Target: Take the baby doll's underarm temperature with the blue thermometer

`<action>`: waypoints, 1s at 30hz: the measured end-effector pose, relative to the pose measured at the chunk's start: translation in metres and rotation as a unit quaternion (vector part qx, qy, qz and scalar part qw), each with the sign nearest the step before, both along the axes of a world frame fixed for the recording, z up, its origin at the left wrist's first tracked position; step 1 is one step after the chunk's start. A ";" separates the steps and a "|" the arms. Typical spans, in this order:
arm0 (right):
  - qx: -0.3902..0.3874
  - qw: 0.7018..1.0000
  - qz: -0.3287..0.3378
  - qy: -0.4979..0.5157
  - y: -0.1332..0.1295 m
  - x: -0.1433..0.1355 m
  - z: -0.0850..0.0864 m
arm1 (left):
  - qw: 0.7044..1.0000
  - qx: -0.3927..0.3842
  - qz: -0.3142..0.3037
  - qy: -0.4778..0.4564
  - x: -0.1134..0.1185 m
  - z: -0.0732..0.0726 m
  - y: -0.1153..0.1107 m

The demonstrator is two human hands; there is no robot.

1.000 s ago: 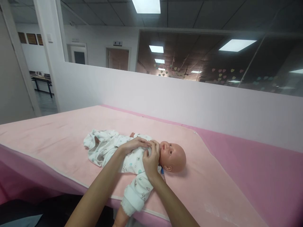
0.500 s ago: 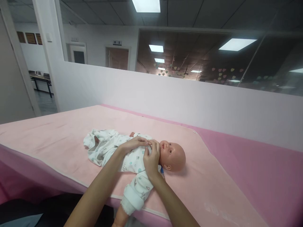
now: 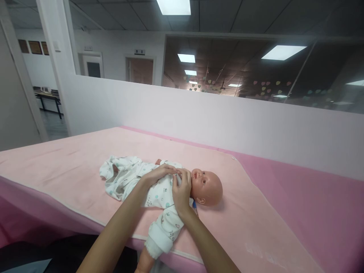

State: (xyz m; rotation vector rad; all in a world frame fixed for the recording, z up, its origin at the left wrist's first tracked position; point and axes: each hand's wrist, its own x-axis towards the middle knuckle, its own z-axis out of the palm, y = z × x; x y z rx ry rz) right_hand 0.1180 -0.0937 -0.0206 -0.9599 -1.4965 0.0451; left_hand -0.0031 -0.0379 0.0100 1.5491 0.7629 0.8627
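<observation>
A baby doll [image 3: 209, 187] lies on its back on the pink mat, its bald head to the right. It wears a white printed outfit [image 3: 159, 194], whose loose legs trail to the left. My left hand [image 3: 162, 173] rests across the doll's upper chest, fingers pointing right. Beside it, just below the doll's chin, my right hand [image 3: 182, 186] has its fingers bent at the collar, pinching the cloth there. The fingertips of both hands nearly meet. One sleeved doll arm hangs over the table's front edge. A bit of blue shows under the doll's neck.
A pale pink mat [image 3: 85, 151] covers the table over a darker pink cloth [image 3: 318, 201]. Behind it stands a white wall [image 3: 199, 113] with a window above. A doorway at the left shows a distant desk [image 3: 48, 96]. My dark-clothed lap is at the bottom left.
The camera view has shifted very slightly. Both hands stay at the doll's collar, with only slight finger movement.
</observation>
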 end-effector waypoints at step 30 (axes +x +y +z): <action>-0.009 0.997 -0.023 -0.073 0.000 0.001 0.000 | 0.998 0.048 -0.030 0.009 0.002 0.002 -0.010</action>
